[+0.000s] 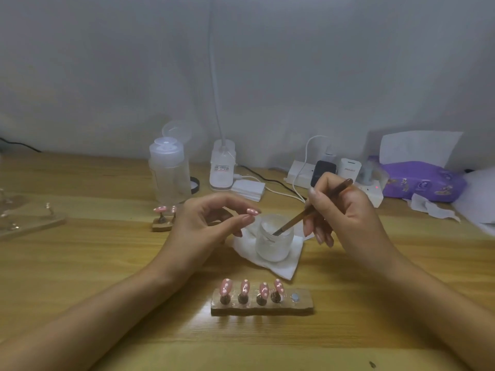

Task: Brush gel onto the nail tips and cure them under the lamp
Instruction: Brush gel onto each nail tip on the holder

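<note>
Jar (273, 246) on napkin (285, 267), twelve o'clock from my nail stand (262, 308); bottle (168, 175) ten o'clock, tissue pack (423, 180) two.

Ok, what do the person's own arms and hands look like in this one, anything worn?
The left forearm and right forearm are bare to the frame edge: no sleeves, watch or bracelet show. The left hand and right hand wear no gloves. The right hand's fingers have long, pale, glossy nails.
</note>
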